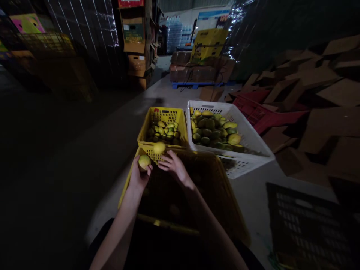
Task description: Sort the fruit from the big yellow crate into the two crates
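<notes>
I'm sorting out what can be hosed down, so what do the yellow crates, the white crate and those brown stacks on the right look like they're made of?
Small yellow crate and near yellow crate: likely moulded plastic, matte, with perforated lattice walls. White crate: the same, slightly glossy rim. Brown stacks: apparently flattened cardboard, dull with folded edges.
</notes>
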Action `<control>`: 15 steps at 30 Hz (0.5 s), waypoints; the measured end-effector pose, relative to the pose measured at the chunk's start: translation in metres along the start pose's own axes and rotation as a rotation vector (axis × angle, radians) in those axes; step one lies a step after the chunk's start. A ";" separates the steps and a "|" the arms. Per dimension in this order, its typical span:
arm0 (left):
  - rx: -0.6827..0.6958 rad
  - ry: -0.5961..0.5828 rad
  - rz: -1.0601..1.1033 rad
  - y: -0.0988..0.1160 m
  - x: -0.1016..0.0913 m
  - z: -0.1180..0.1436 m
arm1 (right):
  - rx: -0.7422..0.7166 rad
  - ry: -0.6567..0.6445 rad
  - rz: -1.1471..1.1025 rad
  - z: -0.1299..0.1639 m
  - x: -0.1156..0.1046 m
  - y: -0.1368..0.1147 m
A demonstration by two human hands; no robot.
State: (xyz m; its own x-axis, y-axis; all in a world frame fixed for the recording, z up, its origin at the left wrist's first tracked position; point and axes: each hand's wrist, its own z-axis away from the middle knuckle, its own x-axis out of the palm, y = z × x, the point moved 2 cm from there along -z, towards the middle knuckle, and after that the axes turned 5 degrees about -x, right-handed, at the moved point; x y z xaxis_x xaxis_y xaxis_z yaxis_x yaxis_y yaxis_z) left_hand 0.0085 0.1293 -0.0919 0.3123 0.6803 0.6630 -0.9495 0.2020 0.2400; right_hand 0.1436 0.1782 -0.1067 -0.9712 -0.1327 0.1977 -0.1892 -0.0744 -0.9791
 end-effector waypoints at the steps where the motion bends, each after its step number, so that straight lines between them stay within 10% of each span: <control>1: 0.006 0.005 -0.010 -0.002 0.000 -0.002 | 0.052 -0.037 -0.090 -0.003 -0.002 -0.006; 10: 0.038 -0.126 -0.222 -0.038 0.001 -0.034 | -0.046 -0.072 -0.067 0.044 -0.008 -0.038; 15: -0.050 -0.067 -0.613 -0.095 -0.015 -0.067 | -0.208 -0.045 0.113 0.048 -0.032 -0.056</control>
State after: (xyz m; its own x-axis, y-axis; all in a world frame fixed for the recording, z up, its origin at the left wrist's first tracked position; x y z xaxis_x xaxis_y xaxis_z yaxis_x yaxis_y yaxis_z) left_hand 0.0919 0.1468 -0.1723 0.8009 0.3847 0.4588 -0.5967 0.5759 0.5588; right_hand 0.1924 0.1393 -0.0558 -0.9814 -0.1725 0.0839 -0.1100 0.1475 -0.9829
